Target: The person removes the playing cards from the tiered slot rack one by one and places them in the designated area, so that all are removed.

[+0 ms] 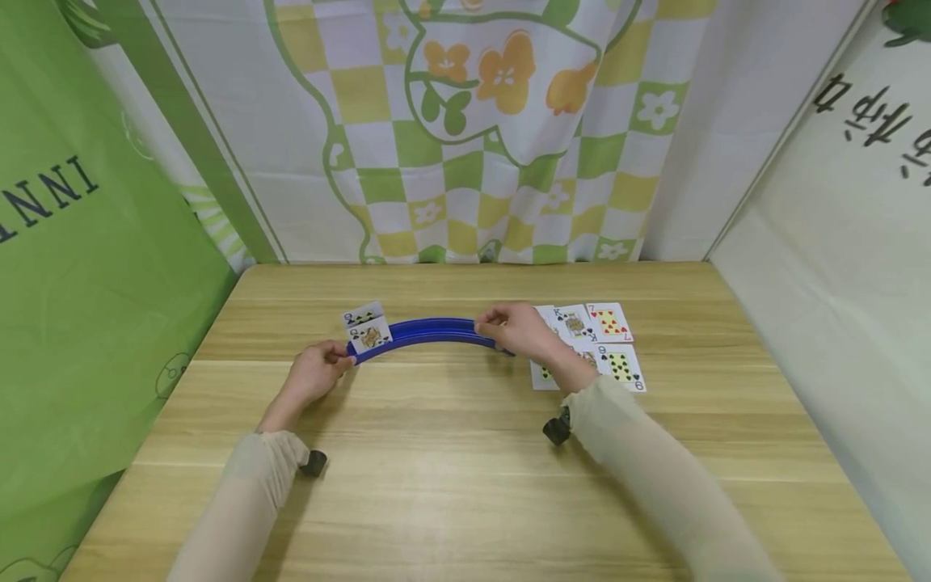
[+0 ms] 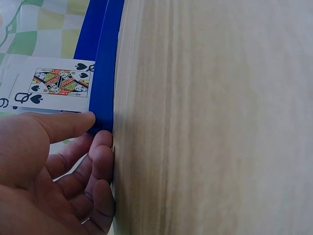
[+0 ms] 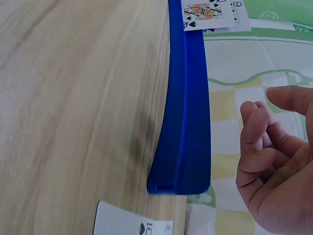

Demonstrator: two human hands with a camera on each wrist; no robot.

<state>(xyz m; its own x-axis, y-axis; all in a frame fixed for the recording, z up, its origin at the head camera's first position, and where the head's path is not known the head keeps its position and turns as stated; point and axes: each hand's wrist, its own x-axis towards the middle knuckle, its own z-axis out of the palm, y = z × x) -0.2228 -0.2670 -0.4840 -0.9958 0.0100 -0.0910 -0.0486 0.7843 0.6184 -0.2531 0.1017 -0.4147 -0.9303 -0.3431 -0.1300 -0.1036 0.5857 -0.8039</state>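
Observation:
A curved blue playing-card holder (image 1: 436,330) lies across the far part of the table. At its left end stands a queen of spades (image 1: 369,335), with another card (image 1: 364,312) showing behind it. My left hand (image 1: 314,373) pinches that end between thumb and fingers; in the left wrist view the thumb lies against the blue edge beside the queen. Near the holder's right end is my right hand (image 1: 520,330). In the right wrist view its fingers (image 3: 257,122) are loosely bent, thumb and forefinger apart, with nothing between them.
Several playing cards lie face up in two rows at the right, including a king of spades (image 1: 575,323), a red seven (image 1: 608,322) and a black number card (image 1: 621,368). My right hand and forearm partly cover others. A patterned curtain (image 1: 480,202) hangs behind the wooden table (image 1: 436,485).

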